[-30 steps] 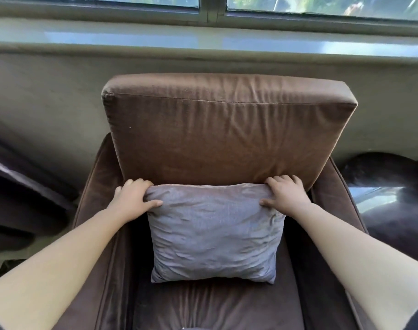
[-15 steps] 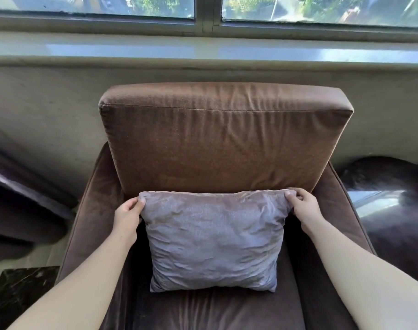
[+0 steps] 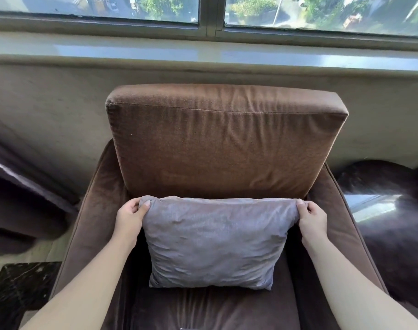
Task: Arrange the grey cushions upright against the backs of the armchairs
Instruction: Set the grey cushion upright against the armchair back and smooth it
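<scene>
Cushion: we have the grey cushion (image 3: 215, 241) standing on the seat (image 3: 203, 308) of the brown armchair (image 3: 88, 222), its upper edge leaning on the lower part of the back cushion (image 3: 224, 144), roughly centred between the two arms.

Left hand: our left hand (image 3: 129, 216) is closed in a pinch on the cushion's top corner at 9 o'clock, thumb on the front face, the other fingers curled behind the fabric.

Right hand: our right hand (image 3: 313, 217) grips the opposite top corner at 3 o'clock in the same way, fingers closed over the bunched corner.

Orientation: the cushion's face points toward us and slightly up; its top edge runs from 9 to 3 o'clock and that is its longer line as we see it, though the wide lens may exaggerate this. The top edge looks stretched wide between our hands, while the bottom edge is narrower and rests on the seat.

Done so far: for this chair we judge the cushion to be essentially in place, upright and touching the back.

Left to do: we still have to let go of both corners and see that it stands without slumping forward. Dark upholstered shapes sit at 9 o'clock (image 3: 19, 198) and 3 o'clock (image 3: 389, 210); they may be further armchairs, but no other grey cushion shows, so we cannot tell how many remain.

Risk: the filling looks soft and creased, so the top could sag once released.
</scene>
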Tool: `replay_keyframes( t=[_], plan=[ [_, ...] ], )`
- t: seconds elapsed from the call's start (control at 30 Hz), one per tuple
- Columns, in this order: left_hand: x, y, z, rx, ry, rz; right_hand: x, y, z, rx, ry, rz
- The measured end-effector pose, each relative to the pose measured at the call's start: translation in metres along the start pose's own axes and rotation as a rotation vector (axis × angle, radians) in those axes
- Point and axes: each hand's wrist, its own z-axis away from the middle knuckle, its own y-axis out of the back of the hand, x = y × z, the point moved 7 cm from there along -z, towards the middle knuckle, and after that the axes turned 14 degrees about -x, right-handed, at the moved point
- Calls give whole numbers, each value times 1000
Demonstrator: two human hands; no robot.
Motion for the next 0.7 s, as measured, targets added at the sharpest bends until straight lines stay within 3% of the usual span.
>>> replay_keyframes(
  t=[0.2, 0.43, 0.7],
  plan=[
    [0, 18, 21, 58, -49, 109, -10, 16, 30, 70, 68, 31],
    [23, 28, 52, 229, -184, -169, -40, 30, 64, 195, 100, 243],
    [17, 42, 53, 176, -167, -245, -18, 37, 63, 191, 9, 337]
  ],
)
